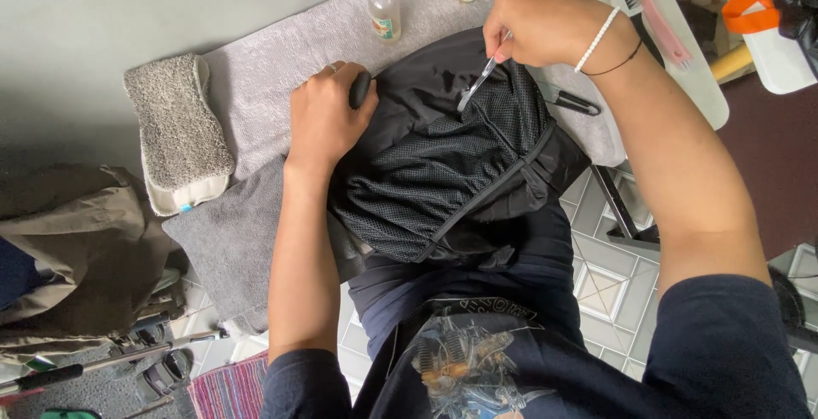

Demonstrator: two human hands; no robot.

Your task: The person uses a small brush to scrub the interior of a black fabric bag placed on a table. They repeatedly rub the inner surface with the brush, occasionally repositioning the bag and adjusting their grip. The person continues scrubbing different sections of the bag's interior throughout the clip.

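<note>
While the person leans over the worktop, a black bag point(452, 172) with a mesh panel lies half on their lap and half on a grey towel point(256, 86) spread over the surface; everything else is placed from this bag. At the bag's left edge, the left hand point(322, 121) has its fingers clenched around a dark rounded part of the bag, pinning it down. At the bag's far edge, the right hand point(545, 23) has its fingers pinched on a slim metal tool point(477, 82), seemingly small scissors or tweezers, whose tip rests on the mesh. Left of the bag sits a thick grey scrubbing pad point(175, 129). Beyond the bag stand a small clear spray bottle point(383, 5) and two yellow bottles. The risk, as a judgement: the point could snag or pierce the mesh if the bag slides off the lap, or slip toward the left hand if its hold loosens.
</note>
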